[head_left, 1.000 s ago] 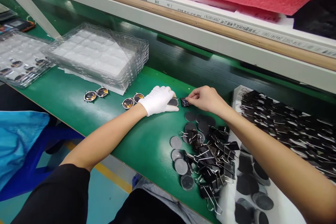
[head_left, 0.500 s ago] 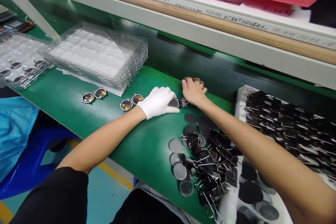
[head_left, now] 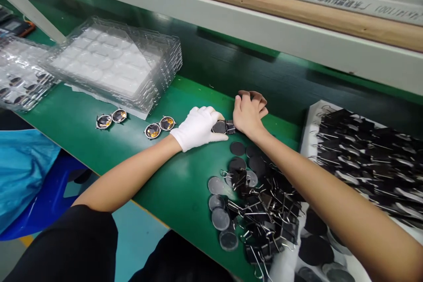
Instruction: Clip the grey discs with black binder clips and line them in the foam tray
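Note:
My left hand [head_left: 198,128], in a white glove, lies closed on the green bench around a round metal-rimmed piece with a dark grey disc [head_left: 219,127] on top. A black binder clip [head_left: 230,127] sits at the right edge of that piece, partly covered by my right hand. My bare right hand [head_left: 249,114] is just beyond the clip, its fingers curled. Brownish rounded shapes [head_left: 259,97] show at its fingertips; I cannot tell what they are. Left of the glove lie round metal-rimmed pieces with dark, orange-flecked faces [head_left: 153,131], with another pair [head_left: 104,121] farther left.
Loose dark discs [head_left: 237,148] and a heap of binder clips [head_left: 264,211] lie near my right forearm. A white tray [head_left: 309,116] of rowed clips stands to the right. Clear plastic trays [head_left: 109,59] are stacked at left, below a shelf edge [head_left: 231,17] running overhead.
The view has shifted a little. My right hand has turned slightly, and its wrist side now covers part of the binder clip. My left hand keeps its place on the round piece.

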A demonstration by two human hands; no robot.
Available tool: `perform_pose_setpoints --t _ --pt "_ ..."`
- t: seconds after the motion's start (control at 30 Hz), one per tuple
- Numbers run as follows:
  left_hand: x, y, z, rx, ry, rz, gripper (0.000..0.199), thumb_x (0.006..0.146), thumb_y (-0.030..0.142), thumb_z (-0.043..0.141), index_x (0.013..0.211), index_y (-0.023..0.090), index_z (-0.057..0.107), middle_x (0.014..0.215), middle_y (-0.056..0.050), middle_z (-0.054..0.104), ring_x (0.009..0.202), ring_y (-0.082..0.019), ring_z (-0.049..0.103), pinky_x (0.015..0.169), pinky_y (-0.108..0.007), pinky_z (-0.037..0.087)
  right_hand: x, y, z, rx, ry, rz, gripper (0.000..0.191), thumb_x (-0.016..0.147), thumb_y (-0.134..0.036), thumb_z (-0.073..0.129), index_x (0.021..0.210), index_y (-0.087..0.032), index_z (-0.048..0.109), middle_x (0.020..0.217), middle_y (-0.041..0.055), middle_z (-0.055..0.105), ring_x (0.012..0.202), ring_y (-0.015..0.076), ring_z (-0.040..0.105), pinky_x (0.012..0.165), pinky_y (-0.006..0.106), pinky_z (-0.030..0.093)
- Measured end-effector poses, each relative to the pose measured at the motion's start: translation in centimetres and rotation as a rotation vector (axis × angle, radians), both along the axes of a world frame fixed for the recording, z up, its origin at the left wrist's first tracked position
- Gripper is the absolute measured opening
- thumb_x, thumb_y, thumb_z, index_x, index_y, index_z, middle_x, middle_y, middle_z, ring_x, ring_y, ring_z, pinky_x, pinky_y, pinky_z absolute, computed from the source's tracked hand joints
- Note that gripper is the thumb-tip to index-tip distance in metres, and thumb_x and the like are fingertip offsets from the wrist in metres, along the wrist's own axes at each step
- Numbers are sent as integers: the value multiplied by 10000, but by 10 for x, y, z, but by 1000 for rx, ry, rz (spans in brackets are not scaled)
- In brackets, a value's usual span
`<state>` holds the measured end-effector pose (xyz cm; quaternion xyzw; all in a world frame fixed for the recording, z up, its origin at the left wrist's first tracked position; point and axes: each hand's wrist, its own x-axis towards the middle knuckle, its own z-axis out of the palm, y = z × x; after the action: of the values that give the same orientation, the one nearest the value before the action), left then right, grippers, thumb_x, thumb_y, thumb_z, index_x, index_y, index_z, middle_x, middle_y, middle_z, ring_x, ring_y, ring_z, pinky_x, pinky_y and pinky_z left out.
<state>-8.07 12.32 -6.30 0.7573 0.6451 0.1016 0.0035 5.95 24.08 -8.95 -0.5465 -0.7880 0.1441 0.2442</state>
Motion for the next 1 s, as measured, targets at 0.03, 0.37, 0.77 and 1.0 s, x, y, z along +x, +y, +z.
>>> perform_pose_setpoints --t 0.03,0.37,0.77,1.0 --pt "2 0 1 -7 -9 19 548 874 653 677 1197 210 671 1149 -102 681 1104 -306 621 894 -384 397 0 0 0 3 3 0 460 1056 -443 224 1356 -261 520 1500 188 390 1410 389 293 1078 655 295" --pt "6 2 -1 7 -4 46 551 877 645 678 1206 204 667 1133 -100 673 1076 -312 617 895 -383 373 -2 -1 2 1 18 -39 457 1070 -417 218 1356 -245 530 1497 193 390 1410 406 287 1067 658 290" --pt "8 1 -1 42 60 14 496 915 621 620 1160 191 653 1126 -113 648 1069 -315 607 888 -402 385 -6 -8 13 39 -2 -56 422 1069 -377 280 1312 -210 583 1480 195 445 1412 401 320 1097 641 269" --pt "12 -11 6 92 97 198 564 883 679 579 1057 152 677 995 -133 664 969 -336 637 822 -431 392 29 -30 74 145 247 403 323 1035 -441 424 1210 -260 626 1267 127 631 1214 314 535 1053 528 407"
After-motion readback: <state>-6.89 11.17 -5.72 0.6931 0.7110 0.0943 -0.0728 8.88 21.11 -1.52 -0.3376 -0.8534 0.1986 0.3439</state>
